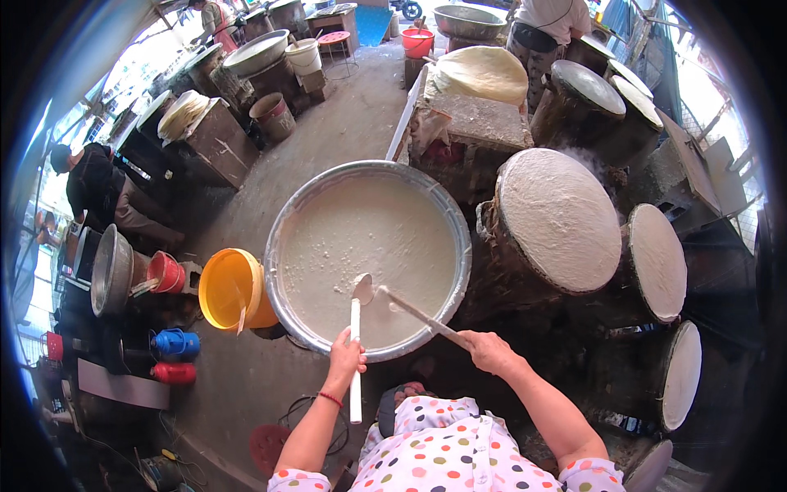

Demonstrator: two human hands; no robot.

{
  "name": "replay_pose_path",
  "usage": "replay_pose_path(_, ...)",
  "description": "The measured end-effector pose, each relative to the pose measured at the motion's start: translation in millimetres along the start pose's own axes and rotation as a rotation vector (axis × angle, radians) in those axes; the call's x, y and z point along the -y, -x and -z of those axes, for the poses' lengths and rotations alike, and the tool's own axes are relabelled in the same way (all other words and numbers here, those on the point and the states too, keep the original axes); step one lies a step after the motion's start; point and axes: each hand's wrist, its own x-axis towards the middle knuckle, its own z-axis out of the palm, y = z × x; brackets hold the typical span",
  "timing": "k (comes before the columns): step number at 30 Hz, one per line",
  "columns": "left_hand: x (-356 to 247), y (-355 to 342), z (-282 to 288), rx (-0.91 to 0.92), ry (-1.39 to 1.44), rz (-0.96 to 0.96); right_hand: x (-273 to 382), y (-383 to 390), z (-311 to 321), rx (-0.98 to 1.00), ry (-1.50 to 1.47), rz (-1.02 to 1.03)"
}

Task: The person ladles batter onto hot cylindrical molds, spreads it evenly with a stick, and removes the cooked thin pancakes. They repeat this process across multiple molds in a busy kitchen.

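A wide metal basin (273, 254) in front of me holds pale, lumpy batter (377, 221). My left hand (348, 361) is closed round the white, pipe-like handle of a ladle (356, 316). The ladle's small bowl is at the batter's surface, near the basin's middle. In my right hand (492, 353) is a wooden stick (430, 321), which slants over the near right rim. Its batter-coated tip lies close beside the ladle's bowl; whether the two touch, I cannot tell.
Round griddles coated with pale batter (561, 221) stand along the right. A yellow bucket (211, 287) with a stick in it is left of the basin. Beyond the basin, a low table (475, 119) bears stacked flatbreads (484, 74). Other people (98, 184) are at the left and back.
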Motion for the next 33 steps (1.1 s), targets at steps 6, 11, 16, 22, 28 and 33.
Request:
replay_pose_path(6, 49, -19, -33, 0.128, 0.623, 0.299, 19, 6, 0, 0.290, -0.066, -0.108)
replay_pose_path(11, 5, 23, -39, 0.386, 1.314, 0.506, -1, 33, 15, 0.290, -0.475, -0.075)
replay_pose_path(16, -73, 62, -51, 0.630, 1.368, 0.298, 22, 47, 27, 0.230, -0.821, 0.044)
replay_pose_path(22, -165, 111, -65, 0.651, 1.155, -0.087, 55, 49, 50, 0.029, -0.886, 0.380)
replay_pose_path(28, -223, 146, -76, 0.525, 0.637, -0.746, 84, 36, 66, -0.407, -0.746, 0.759)
replay_pose_path(33, -202, 132, -65, 0.537, 0.838, -0.406, 66, 12, 57, -1.021, -0.255, 0.857)
